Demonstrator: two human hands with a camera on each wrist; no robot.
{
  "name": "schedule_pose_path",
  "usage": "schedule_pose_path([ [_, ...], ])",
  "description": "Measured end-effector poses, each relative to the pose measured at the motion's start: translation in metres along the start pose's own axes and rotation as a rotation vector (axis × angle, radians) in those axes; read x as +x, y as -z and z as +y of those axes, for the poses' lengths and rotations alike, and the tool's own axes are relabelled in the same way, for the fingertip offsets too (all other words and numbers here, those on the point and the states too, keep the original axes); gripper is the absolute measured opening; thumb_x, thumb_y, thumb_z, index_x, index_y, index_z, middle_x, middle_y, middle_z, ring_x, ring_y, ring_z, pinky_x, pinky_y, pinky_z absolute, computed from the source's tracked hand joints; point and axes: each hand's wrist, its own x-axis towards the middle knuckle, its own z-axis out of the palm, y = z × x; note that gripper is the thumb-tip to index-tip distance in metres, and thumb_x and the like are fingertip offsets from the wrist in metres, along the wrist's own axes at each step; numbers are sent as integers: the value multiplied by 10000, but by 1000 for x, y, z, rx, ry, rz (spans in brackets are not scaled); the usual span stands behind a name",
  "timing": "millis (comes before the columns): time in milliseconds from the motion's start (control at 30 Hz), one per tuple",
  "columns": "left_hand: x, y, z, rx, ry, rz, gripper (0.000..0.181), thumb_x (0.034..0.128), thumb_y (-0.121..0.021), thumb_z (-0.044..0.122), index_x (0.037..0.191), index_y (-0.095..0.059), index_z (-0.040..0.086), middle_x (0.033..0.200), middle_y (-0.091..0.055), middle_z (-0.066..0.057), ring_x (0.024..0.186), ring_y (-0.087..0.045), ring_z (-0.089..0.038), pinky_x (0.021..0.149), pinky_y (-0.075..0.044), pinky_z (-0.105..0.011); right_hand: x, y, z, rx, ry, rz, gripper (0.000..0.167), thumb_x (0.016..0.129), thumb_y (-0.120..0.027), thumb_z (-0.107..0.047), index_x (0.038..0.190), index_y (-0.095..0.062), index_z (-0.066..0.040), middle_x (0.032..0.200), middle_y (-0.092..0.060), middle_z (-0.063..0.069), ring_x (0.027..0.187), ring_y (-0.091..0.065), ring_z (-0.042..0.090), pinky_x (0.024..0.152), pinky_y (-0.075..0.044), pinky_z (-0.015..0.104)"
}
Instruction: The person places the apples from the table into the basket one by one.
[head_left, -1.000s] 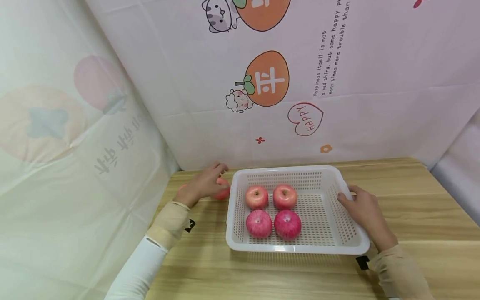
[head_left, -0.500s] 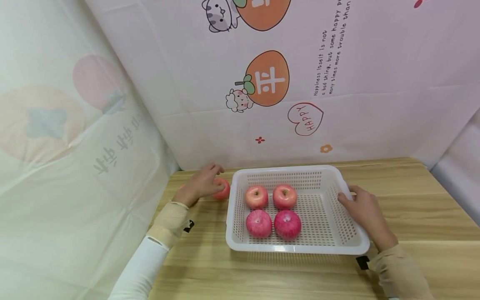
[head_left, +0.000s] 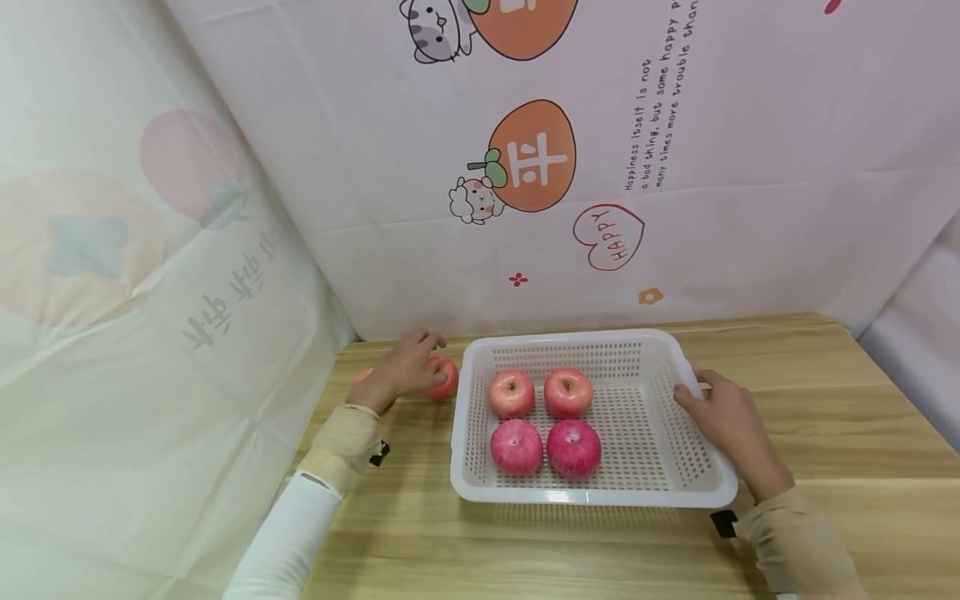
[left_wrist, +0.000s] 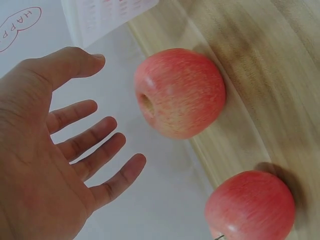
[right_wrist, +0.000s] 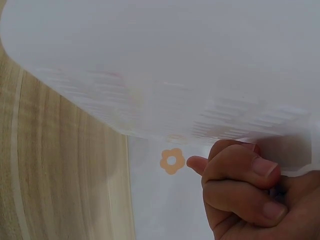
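My left hand [head_left: 405, 368] is over the table at the left of the basket, its fingers spread and apart from the fruit in the left wrist view. Beside it lie two red apples, one close to the fingers [left_wrist: 181, 94] and a second apple [left_wrist: 251, 206] mostly hidden behind the hand in the head view. My right hand [head_left: 729, 423] grips the right rim of a white plastic basket [head_left: 592, 497], thumb over the rim and other fingers curled outside. Inside the basket, several apples sit in two rows at the left, among them a dark pink apple [head_left: 573, 449].
The wooden table [head_left: 570, 554] meets a white printed cloth [head_left: 420, 275] at the back. Another white cloth [head_left: 247, 400] hangs along the left side, close to my left forearm.
My left hand has shifted a little to the left from above the nearer apple, so more of that apple shows. The right hand and the basket have stayed put.
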Motion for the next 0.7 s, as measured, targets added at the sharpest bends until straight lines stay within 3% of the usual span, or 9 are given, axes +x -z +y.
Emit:
schedule_pose_path([
  [267, 3, -9, -5, 7, -4, -3, 584, 928, -727, 346, 1420, -576, 71, 1453, -539, -171, 1343, -506, -375, 1106, -487, -537, 0, -1, 0, -9, 7, 12, 668, 1080, -557, -362, 1450, -452, 184, 1249, -633, 460, 792, -765, 285, 620, -620, 372],
  [533, 4, -15, -3, -6, 42, -57, 613, 922, -696, 344, 1463, -551, 96, 1513, -487, -137, 1388, -455, -315, 1097, -496, -502, 1, -2, 2, -4, 11, 15, 656, 1077, -555, -363, 1441, -465, 176, 1219, -655, 444, 757, -758, 257, 602, -615, 368],
  [700, 4, -19, -2, -19, 52, -55, 634, 893, -689, 331, 1464, -558, 89, 1532, -480, -147, 1401, -447, -327, 1071, -509, -514, 1, -1, 2, -4, 9, 9, 661, 1079, -552, -366, 1450, -457, 174, 1225, -654, 442, 758, -758, 255, 604, -616, 371],
])
